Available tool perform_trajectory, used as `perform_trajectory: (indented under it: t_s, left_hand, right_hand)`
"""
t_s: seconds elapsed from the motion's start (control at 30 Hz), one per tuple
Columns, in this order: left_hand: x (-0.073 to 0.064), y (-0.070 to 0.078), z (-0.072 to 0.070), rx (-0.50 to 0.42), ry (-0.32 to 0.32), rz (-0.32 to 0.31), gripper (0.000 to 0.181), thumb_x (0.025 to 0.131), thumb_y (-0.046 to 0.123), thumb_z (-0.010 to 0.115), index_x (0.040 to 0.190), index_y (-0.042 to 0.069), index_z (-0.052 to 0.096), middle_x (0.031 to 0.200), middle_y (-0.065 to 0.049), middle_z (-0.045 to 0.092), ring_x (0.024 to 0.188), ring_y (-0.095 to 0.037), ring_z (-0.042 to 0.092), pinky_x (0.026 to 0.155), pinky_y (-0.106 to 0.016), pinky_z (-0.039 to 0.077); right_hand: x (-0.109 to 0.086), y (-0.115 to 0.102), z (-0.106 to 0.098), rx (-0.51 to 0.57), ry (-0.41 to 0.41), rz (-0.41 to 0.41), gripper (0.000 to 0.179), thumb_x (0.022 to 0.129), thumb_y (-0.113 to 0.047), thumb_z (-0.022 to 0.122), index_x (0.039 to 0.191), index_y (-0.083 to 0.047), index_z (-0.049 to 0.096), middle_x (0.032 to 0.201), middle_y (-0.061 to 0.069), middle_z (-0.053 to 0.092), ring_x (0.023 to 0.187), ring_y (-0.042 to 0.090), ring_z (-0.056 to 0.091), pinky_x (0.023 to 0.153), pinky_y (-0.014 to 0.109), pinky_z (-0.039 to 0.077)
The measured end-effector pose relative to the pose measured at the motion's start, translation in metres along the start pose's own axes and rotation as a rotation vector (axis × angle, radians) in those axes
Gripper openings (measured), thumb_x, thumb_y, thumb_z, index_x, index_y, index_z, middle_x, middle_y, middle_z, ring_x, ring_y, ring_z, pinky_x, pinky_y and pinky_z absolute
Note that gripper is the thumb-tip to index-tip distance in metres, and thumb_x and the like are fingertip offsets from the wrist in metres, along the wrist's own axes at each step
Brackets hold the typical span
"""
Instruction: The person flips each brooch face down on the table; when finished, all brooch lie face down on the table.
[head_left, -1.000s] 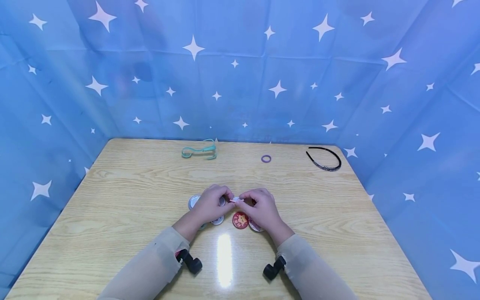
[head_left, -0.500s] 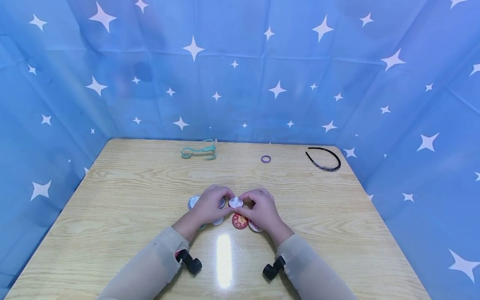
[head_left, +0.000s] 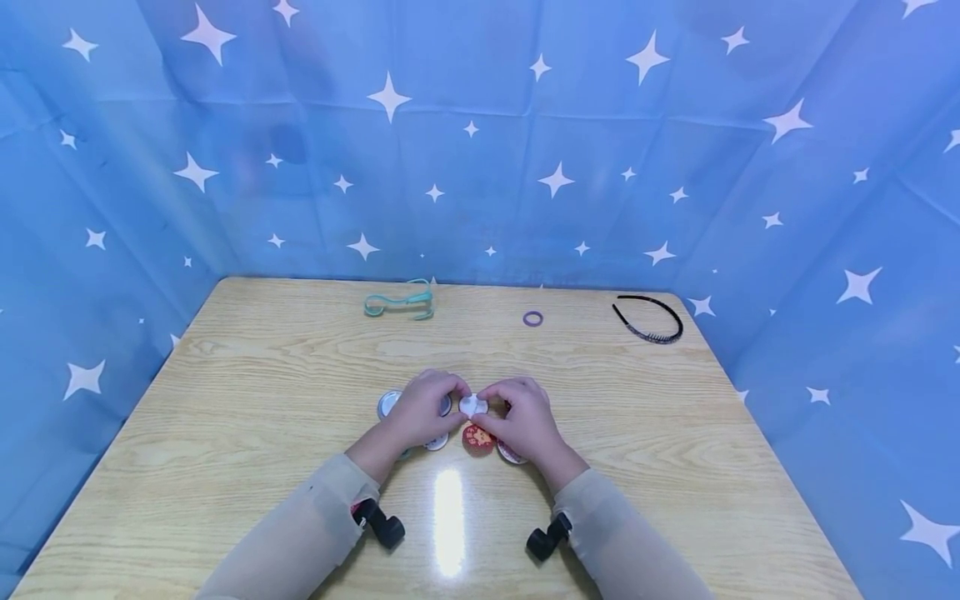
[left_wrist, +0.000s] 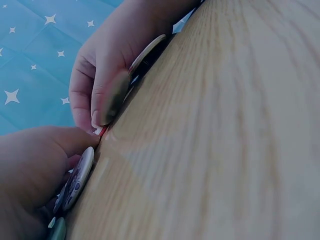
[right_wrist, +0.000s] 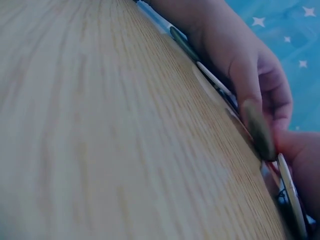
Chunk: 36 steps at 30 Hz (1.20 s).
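Between both hands in the head view is a small white round badge (head_left: pixel 472 406). My left hand (head_left: pixel 422 408) pinches its left side with thumb and forefinger; my right hand (head_left: pixel 525 419) pinches its right side. Just below the fingertips a red badge with a yellow figure (head_left: pixel 478 440) looks tilted and blurred. In the left wrist view a blurred badge (left_wrist: pixel 115 97) stands tilted off the table by the right thumb. More badges lie under the hands: a silver-rimmed one (head_left: pixel 387 403), a white one (head_left: pixel 437 442) and a pinkish one (head_left: pixel 511 452), each partly hidden.
Along the back of the wooden table (head_left: pixel 262 375) lie a teal looped item (head_left: pixel 397 302), a purple ring-shaped band (head_left: pixel 532 318) and a black headband (head_left: pixel 660 336). A blue starry curtain (head_left: pixel 480 167) hangs behind and at the sides.
The white badge turned from edge-on to face-up between the fingers. The red badge has since tilted and shifted slightly left. Both hands stay almost in place.
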<state>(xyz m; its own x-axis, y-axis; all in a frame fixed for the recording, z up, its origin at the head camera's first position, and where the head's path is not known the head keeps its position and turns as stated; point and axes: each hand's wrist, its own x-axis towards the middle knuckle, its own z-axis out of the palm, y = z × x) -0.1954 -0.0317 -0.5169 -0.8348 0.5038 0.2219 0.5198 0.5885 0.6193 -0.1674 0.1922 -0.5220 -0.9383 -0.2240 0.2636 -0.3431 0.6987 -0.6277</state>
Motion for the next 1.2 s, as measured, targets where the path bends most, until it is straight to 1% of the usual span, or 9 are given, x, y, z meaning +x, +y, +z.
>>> perform_trajectory:
  t_s: [0.1, 0.17, 0.3, 0.5, 0.6, 0.73, 0.9, 1.07, 1.2]
  left_hand:
    - [0.0, 0.001, -0.001, -0.009, 0.005, 0.008, 0.027, 0.088, 0.018, 0.088, 0.11, 0.017, 0.074, 0.112, 0.003, 0.073, 0.109, -0.021, 0.06, 0.099, -0.044, 0.049]
    - [0.0, 0.002, -0.001, -0.012, 0.006, 0.007, 0.027, 0.087, 0.018, 0.088, 0.11, 0.017, 0.074, 0.113, 0.003, 0.073, 0.11, -0.021, 0.06, 0.1, -0.044, 0.049]
    - [-0.001, 0.003, -0.001, -0.009, 0.01, 0.006, 0.026, 0.088, 0.017, 0.088, 0.109, 0.017, 0.074, 0.113, 0.003, 0.073, 0.11, -0.021, 0.06, 0.1, -0.044, 0.048]
    - [-0.001, 0.004, -0.002, -0.006, 0.001, 0.014, 0.026, 0.088, 0.016, 0.088, 0.11, 0.016, 0.074, 0.117, 0.0, 0.074, 0.115, -0.024, 0.061, 0.105, -0.046, 0.047]
    - [-0.001, 0.004, -0.002, 0.005, -0.011, 0.018, 0.026, 0.088, 0.018, 0.088, 0.111, 0.016, 0.074, 0.119, 0.0, 0.074, 0.117, -0.024, 0.061, 0.106, -0.045, 0.046]
    - [-0.001, 0.004, -0.002, 0.054, -0.016, 0.032, 0.024, 0.091, 0.022, 0.085, 0.112, 0.017, 0.073, 0.119, 0.001, 0.074, 0.117, -0.023, 0.061, 0.107, -0.044, 0.046]
    - [0.0, 0.008, -0.001, 0.148, -0.023, 0.067, 0.028, 0.093, 0.034, 0.082, 0.114, 0.017, 0.072, 0.119, 0.001, 0.072, 0.117, -0.024, 0.06, 0.106, -0.046, 0.046]
    - [0.001, 0.012, 0.002, 0.179, -0.025, 0.038, 0.033, 0.095, 0.043, 0.079, 0.117, 0.019, 0.073, 0.12, 0.002, 0.071, 0.116, -0.021, 0.059, 0.106, -0.045, 0.044]
    - [0.005, 0.014, 0.009, 0.182, -0.01, 0.041, 0.032, 0.096, 0.043, 0.077, 0.117, 0.019, 0.073, 0.12, 0.001, 0.071, 0.118, -0.022, 0.059, 0.107, -0.046, 0.044]
  right_hand:
    - [0.0, 0.0, 0.0, 0.012, 0.003, -0.008, 0.026, 0.084, -0.033, 0.093, 0.106, -0.024, 0.082, 0.115, -0.008, 0.077, 0.115, 0.022, 0.057, 0.106, 0.053, 0.036]
    - [0.0, 0.0, 0.0, 0.015, 0.01, -0.019, 0.026, 0.084, -0.032, 0.093, 0.106, -0.023, 0.082, 0.114, -0.007, 0.078, 0.115, 0.023, 0.058, 0.106, 0.054, 0.037]
    - [0.0, 0.0, 0.0, 0.028, 0.027, -0.01, 0.023, 0.087, -0.032, 0.091, 0.106, -0.023, 0.082, 0.112, -0.008, 0.078, 0.116, 0.023, 0.058, 0.105, 0.054, 0.037]
    - [0.0, 0.0, -0.004, 0.129, 0.093, 0.001, 0.016, 0.091, -0.021, 0.085, 0.106, -0.018, 0.081, 0.104, -0.006, 0.075, 0.108, 0.022, 0.062, 0.099, 0.049, 0.047]
    - [-0.001, 0.0, -0.008, 0.157, 0.13, -0.003, 0.017, 0.09, -0.017, 0.084, 0.106, -0.014, 0.08, 0.109, 0.0, 0.075, 0.112, 0.025, 0.063, 0.103, 0.05, 0.046]
    - [-0.003, 0.004, -0.014, 0.141, 0.151, 0.006, 0.018, 0.09, -0.017, 0.084, 0.107, -0.013, 0.079, 0.115, 0.004, 0.074, 0.118, 0.028, 0.06, 0.108, 0.05, 0.042]
    - [-0.01, 0.013, -0.024, 0.108, 0.168, 0.053, 0.016, 0.091, -0.016, 0.084, 0.106, -0.013, 0.079, 0.116, 0.004, 0.073, 0.119, 0.028, 0.057, 0.107, 0.049, 0.04]
    - [-0.017, 0.019, -0.035, 0.059, 0.185, 0.077, 0.016, 0.09, -0.015, 0.083, 0.105, -0.011, 0.079, 0.116, 0.007, 0.073, 0.12, 0.032, 0.056, 0.106, 0.051, 0.039]
    - [-0.021, 0.023, -0.039, -0.019, 0.209, 0.095, 0.02, 0.087, -0.015, 0.085, 0.105, -0.009, 0.079, 0.115, 0.009, 0.073, 0.118, 0.035, 0.056, 0.104, 0.053, 0.04]
